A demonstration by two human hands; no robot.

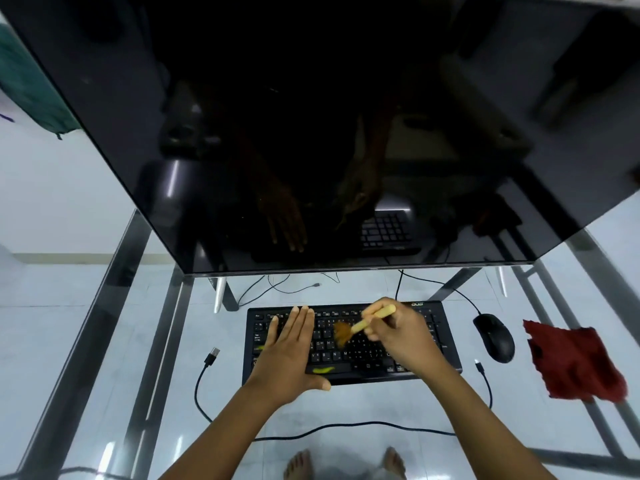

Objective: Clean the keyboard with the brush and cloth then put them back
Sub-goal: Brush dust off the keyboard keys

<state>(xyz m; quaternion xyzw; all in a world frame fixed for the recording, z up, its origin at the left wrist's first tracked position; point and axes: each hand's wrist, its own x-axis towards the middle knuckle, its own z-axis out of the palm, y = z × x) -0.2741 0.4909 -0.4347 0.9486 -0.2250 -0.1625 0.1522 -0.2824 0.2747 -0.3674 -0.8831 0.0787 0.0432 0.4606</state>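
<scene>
we find the black keyboard (360,358) lying on a glass table (381,407), just in front of a large dark monitor (311,133) that fills the upper view.

the left hand (291,355) lies flat on the keyboard's left half, fingers straight and pressed together, thumb stretched along the front edge. it covers the keys beneath it. the right hand (398,334) pinches the pale wooden handle of the brush (360,325) between curled fingers and thumb. the brown bristles meet the keys near the middle rows. this hand hides part of the right-hand key block.

the red cloth (575,365) lies crumpled at the table's right edge, well apart from the keyboard. a black mouse (495,337) sits between the two, touching neither, and its cord runs back under the monitor.

a black usb cable (346,427) loops round the near side of the keyboard, one plug lying to the left and the other to the right. thin loose wires (277,289) lie behind the keyboard. two yellow smears (323,370) show on the keyboard, one on the space bar and one at the left edge.

bare feet (299,464) show through the glass on a pale tiled floor. green fabric (27,81) hangs at far left.

writing: the word "acer" (417,304) is printed at the keyboard's far right corner. most key legends are too blurred to read. the monitor reflects both hands and the keyboard.
</scene>
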